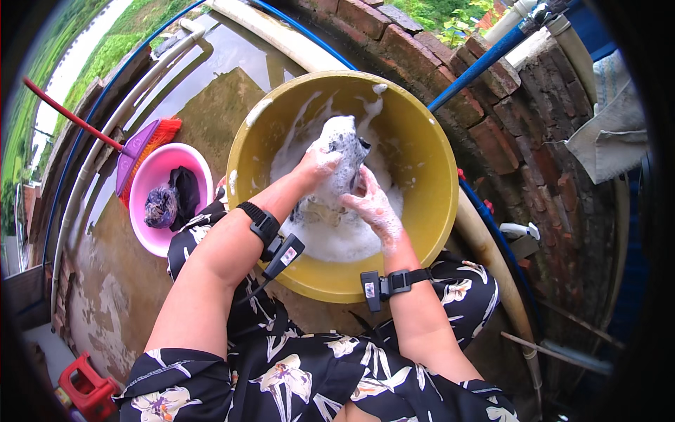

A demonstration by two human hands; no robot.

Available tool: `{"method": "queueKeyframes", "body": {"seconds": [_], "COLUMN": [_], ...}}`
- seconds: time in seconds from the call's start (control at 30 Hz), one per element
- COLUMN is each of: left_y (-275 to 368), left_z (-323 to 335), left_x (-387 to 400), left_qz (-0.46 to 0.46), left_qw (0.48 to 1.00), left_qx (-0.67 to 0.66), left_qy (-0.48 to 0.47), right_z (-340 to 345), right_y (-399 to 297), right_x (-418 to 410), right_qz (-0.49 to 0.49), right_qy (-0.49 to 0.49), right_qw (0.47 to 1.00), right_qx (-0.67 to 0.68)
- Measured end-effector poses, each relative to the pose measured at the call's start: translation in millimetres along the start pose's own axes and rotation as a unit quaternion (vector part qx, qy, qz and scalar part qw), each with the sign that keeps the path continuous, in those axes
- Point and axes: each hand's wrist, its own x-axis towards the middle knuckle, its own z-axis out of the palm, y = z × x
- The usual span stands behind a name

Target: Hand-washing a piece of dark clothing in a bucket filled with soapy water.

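Over the large yellow plastic basin (430,158), both hands hold a dark, foam-covered piece of cloth (349,150). My left hand (320,161) grips its left side, with suds over the fingers. On the lower right, my right hand (374,203) has the cloth's edge between thumb and fingers. Thick white suds (337,240) fill the bottom of the basin. Paler wet fabric shows partly through the foam under the hands, and whatever lies deeper is hidden.
Left of the basin, a pink plastic basin (140,203) holds a dark cloth (184,195) and a bunched patterned cloth (161,207). A purple broom head (138,153) leans behind it. Pipes (279,34) and a brick wall (495,137) border the wet floor. A red plastic stool (87,387) stands lower left.
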Motion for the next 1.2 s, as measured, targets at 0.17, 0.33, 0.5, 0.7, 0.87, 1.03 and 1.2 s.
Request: {"method": "queueKeyframes", "body": {"seconds": [0.17, 0.33, 0.5, 0.7, 0.87, 1.03, 1.2], "left_y": [49, 59, 44, 24, 33, 4, 4], "left_z": [18, 14, -1, -1, 92, 51, 8], "left_x": [-7, -12, -1, 6, -38, -15, -11], "left_qz": [-0.092, -0.166, -0.109, 0.17, 0.172, 0.026, 0.048], "left_qw": [0.989, 0.973, 0.989, 0.948, 0.864, 0.798, 0.736], "left_qx": [0.083, -0.101, -0.091, 0.258, 0.469, 0.602, 0.668], "left_qy": [-0.08, -0.122, 0.027, 0.073, 0.059, 0.001, 0.103], "right_z": [-9, -8, -28, -15, 0, 24, 8], "right_y": [-16, -20, 17, -13, 5, -12, -25], "right_x": [-3, -1, 13, 11, 8, 8, 15], "right_qz": [0.005, 0.022, -0.005, 0.007, -0.061, 0.098, 0.019], "right_qy": [-0.067, 0.043, 0.028, 0.009, 0.03, 0.021, 0.063], "right_qw": [0.983, 0.953, 0.874, 0.798, 0.87, 0.786, 0.908], "right_qx": [0.171, 0.3, 0.486, 0.603, 0.489, 0.61, 0.413]}}
